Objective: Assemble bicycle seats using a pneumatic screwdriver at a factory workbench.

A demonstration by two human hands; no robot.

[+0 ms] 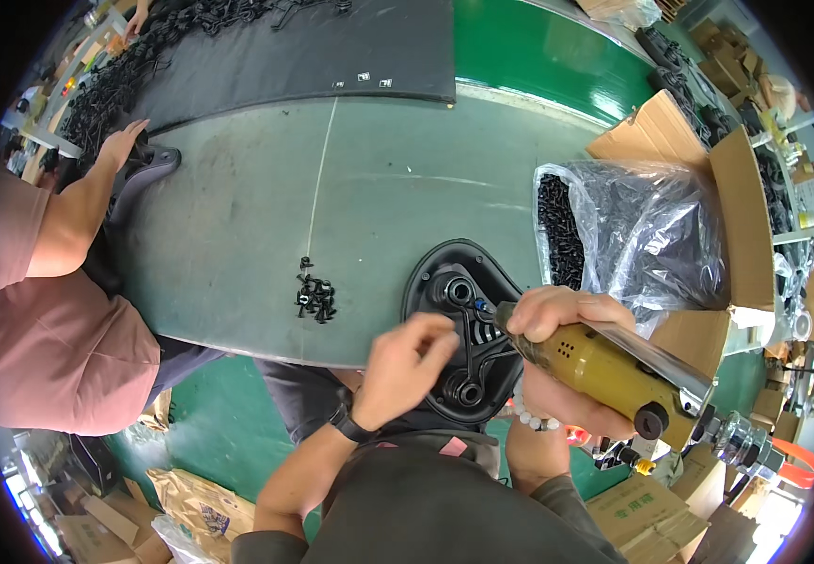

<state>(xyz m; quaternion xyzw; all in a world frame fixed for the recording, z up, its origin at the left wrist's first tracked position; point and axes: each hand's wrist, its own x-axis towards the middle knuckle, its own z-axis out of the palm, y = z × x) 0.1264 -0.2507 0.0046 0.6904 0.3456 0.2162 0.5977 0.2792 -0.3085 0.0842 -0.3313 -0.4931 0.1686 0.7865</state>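
Note:
My right hand (550, 312) is wrapped around a yellow air screwdriver (604, 365), a metal lever along its upper side. The tool's tip points left onto a black oval plastic part (468, 256) with two round sockets and ribs between them. This part lies at the table's near edge, in front of my body. My left hand (407, 365) hovers at its left side, thumb and fingers drawn together. Whatever the fingertips may hold is too small to make out. Left of this hand, a small pile of black screws (316, 301) lies on the green tabletop (228, 235).
An open cardboard box (743, 216) with clear plastic film and many black screws (559, 230) stands right of the part. At the left, a co-worker (59, 320) in pink reaches toward a dark curved part (146, 177). A black mat (303, 56) covers the table's far side.

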